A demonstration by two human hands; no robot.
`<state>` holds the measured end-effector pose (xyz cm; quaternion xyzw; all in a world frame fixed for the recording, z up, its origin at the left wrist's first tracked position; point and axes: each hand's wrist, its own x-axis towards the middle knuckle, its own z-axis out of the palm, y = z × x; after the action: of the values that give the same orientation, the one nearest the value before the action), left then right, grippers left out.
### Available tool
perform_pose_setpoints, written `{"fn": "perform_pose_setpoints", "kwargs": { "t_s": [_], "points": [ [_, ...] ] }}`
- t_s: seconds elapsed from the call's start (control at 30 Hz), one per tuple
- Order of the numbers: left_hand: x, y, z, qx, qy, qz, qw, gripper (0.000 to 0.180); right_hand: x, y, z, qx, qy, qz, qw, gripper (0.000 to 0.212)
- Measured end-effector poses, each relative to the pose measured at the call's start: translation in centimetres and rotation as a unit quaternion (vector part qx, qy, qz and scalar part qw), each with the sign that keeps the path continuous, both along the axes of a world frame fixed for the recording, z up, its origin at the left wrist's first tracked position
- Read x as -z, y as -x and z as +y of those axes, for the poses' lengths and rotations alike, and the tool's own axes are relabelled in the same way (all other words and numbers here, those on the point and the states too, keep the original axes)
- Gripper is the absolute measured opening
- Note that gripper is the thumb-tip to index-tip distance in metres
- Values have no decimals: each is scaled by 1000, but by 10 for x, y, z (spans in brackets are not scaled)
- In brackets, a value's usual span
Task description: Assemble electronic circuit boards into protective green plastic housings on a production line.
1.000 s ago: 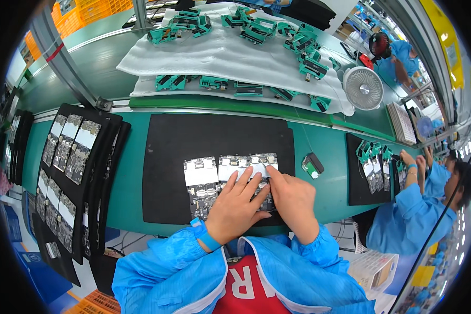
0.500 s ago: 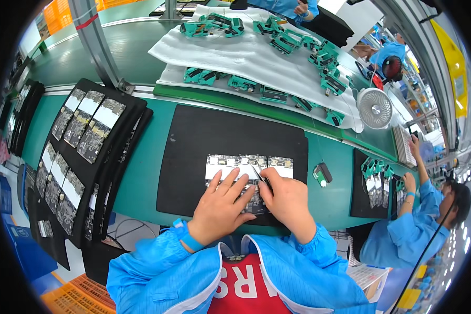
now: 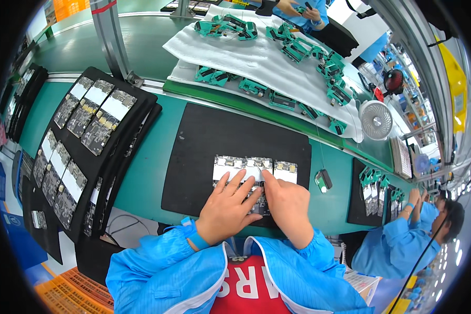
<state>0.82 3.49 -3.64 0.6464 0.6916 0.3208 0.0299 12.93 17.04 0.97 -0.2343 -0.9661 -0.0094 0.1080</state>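
Note:
Three circuit boards [image 3: 286, 171] with white upper areas lie side by side on a black foam mat [image 3: 214, 133] in front of me. My left hand [image 3: 222, 212] rests on the left and middle boards, its fingers spread flat and holding nothing. Beside it, my right hand [image 3: 289, 206] is closed over the middle and right boards. It pinches a pair of tweezers [image 3: 259, 170]; only the slim tip shows at the middle board, and the rest is hidden by the hand. My palms cover the lower parts of the boards.
Stacked black trays [image 3: 89, 118] with several boards stand on the left. Green clamp-like fixtures [image 3: 254, 86] lie on white foam [image 3: 230, 52] at the back, near a white fan [image 3: 376, 120]. A small green-and-black device [image 3: 323, 180] sits right of the mat. A co-worker [image 3: 397, 240] works at the right.
My right hand has tilted forward, hiding most of the tweezers that showed before. My left hand stays on the boards. The whole view has shifted slightly.

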Motion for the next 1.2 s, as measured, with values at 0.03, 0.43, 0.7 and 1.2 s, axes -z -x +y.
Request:
{"fn": "perform_pose_setpoints", "kwargs": {
  "t_s": [0.03, 0.43, 0.7, 1.2],
  "points": [
    [0, -1, 0, -5, -1, -1, 1000, 55, -3, 0, 0, -5, -1, -1, 1000, 25],
    [-7, 13, -32, -90, -14, 6, 996, 52, -2, 38, -14, -59, 114, 46, 991, 14],
    [9, 10, -36, -92, -25, 11, 995, 52, 5, 45, -23, -53, 125, 19, 991, 25],
    [7, 11, -34, -94, -36, 17, 995, 49, -12, 30, 16, -22, 149, 6, 989, 35]
  ]
}}
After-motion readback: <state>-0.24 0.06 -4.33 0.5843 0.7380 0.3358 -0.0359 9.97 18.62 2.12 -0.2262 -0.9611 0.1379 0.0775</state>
